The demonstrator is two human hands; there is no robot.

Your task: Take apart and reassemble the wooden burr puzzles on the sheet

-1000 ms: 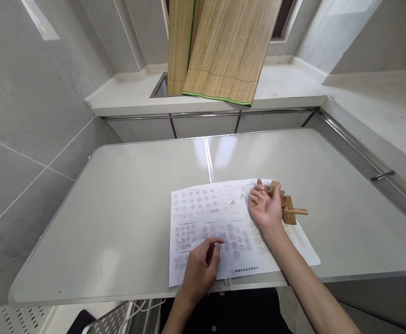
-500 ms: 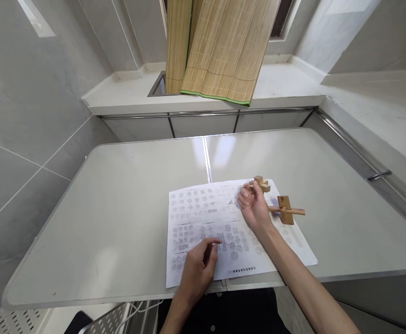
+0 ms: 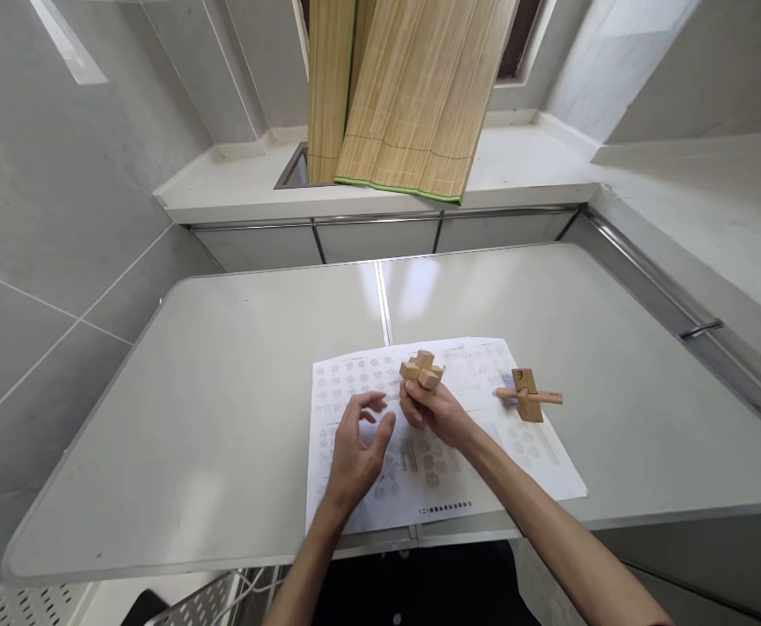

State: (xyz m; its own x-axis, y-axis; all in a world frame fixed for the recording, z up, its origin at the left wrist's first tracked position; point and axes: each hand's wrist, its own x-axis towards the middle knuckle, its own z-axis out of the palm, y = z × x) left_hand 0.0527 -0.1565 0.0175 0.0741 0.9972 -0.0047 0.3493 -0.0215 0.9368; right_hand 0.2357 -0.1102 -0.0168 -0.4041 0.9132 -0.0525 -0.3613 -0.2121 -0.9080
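My right hand (image 3: 433, 410) grips a light wooden interlocking block puzzle (image 3: 423, 370) by its lower side, holding it over the printed sheet. Just left of it, my left hand (image 3: 358, 445) has its fingers curved and apart, with nothing between them. Both hands are above the white paper (image 3: 484, 487), which is covered in small diagrams. A second wooden puzzle (image 3: 529, 396), a flat marked plate crossed by a rod, rests near the right edge of the paper.
The pale folding table (image 3: 243, 391) has a seam down its middle. Behind it runs a white counter (image 3: 223, 187) with a sink, and bamboo mats (image 3: 412, 104) hang over it. Perforated racks and cables show at the lower left.
My right hand has brought the block puzzle left and nearer to me. My left hand has moved slightly left and forward, and its fingers have spread.
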